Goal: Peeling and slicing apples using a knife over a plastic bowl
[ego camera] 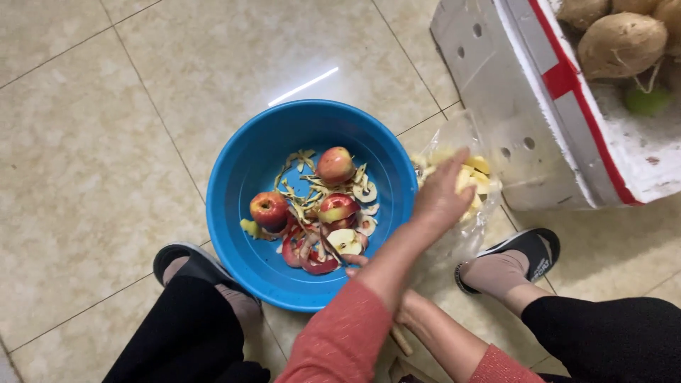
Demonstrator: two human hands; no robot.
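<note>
A blue basin on the tiled floor holds three whole red apples, cut apple halves and several strips of peel. To its right lies a clear plastic bag with peeled yellow apple pieces. My left hand reaches across into the bag, its fingers curled on a pale piece. My right hand is almost wholly hidden under my left forearm; only a fingertip shows at the basin's rim. A wooden stick end pokes out below that arm.
A white foam box with red tape stands at the upper right and holds brown coconuts and a green fruit. My feet in dark sandals rest on either side of the basin, the left sandal touching it.
</note>
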